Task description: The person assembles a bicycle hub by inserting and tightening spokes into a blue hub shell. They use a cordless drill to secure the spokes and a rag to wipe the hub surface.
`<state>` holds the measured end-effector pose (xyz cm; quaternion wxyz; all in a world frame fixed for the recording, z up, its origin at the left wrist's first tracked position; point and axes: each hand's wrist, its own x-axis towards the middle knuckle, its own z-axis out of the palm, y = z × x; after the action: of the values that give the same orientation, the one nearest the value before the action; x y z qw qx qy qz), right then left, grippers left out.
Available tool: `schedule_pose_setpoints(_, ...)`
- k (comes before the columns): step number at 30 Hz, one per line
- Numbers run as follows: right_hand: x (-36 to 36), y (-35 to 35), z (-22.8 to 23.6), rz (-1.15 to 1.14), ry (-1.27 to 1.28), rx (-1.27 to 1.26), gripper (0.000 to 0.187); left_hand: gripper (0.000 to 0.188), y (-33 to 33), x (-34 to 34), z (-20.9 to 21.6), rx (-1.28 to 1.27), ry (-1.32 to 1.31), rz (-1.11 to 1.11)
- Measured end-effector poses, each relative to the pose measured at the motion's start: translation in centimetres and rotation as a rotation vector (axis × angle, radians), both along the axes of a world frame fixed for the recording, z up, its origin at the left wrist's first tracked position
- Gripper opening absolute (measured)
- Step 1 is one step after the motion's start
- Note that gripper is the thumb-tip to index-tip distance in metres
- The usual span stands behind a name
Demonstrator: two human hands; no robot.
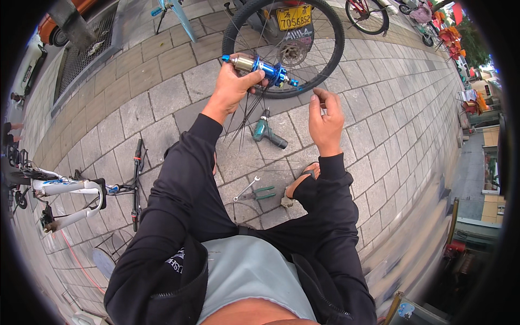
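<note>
My left hand [233, 86] is wrapped round a bicycle hub [265, 71] with blue flanges and a brass-coloured body at its left end. Several thin dark spokes [247, 116] hang down from the hub and the hand. To its right, my right hand [326, 120] is raised apart from the hub, fingers curled and thumb tip close to the index fingertip. Anything pinched there is too small to make out. Beneath the hands a teal cordless drill [264, 130] lies on the paving. Nearer my feet lie a wrench [246, 189] and green-handled pliers [264, 193].
A bicycle wheel [337, 51] stands just beyond my hands, in front of a vehicle with a yellow plate [294, 18]. At left lies a white bicycle frame [76, 187] beside a handlebar [136, 187]. A red bicycle [368, 16] stands farther off. Near my right foot are loose thin spokes [279, 161].
</note>
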<state>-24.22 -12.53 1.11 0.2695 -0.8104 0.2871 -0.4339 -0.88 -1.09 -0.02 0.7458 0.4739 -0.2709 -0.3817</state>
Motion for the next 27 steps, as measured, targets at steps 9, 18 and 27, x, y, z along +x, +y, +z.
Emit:
schedule_pose_setpoints(9,3.9,3.7,0.2,0.247,0.16,0.672,0.024,0.058,-0.1,-2.0,-0.6,-0.094,-0.141,0.043)
schedule_pose_setpoints(18,5.6,5.2,-5.1,0.332,-0.347,1.127,0.026,0.063,0.0,-2.6,-1.4,-0.118,-0.175,0.046)
schedule_pose_setpoints(27,6.3,6.8,-4.3,0.102,-0.149,0.724,0.022,0.057,0.2,-2.6,-1.4,-0.013,-0.046,0.111)
